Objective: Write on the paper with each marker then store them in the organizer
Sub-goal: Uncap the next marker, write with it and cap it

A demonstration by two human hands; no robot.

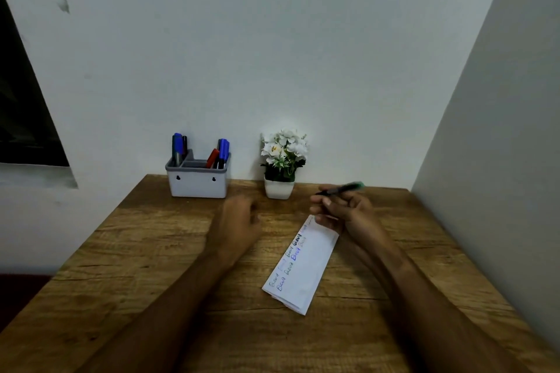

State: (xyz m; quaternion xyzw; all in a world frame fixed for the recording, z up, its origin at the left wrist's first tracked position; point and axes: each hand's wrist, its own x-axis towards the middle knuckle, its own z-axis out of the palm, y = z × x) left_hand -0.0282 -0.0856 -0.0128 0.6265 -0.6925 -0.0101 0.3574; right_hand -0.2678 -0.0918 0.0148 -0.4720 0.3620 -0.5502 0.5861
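Note:
A folded white paper with several handwritten words lies on the wooden table, right of centre. My right hand hovers over the paper's far end and grips a green-capped marker, held nearly level. My left hand is blurred, left of the paper, fingers loosely curled and holding nothing. The grey organizer stands at the table's back against the wall. It holds several markers: blue and dark ones in its left compartment, a red one and blue ones in its right.
A small white pot of white flowers stands just right of the organizer, close behind my right hand. A wall runs along the table's right edge. A dark window is at far left.

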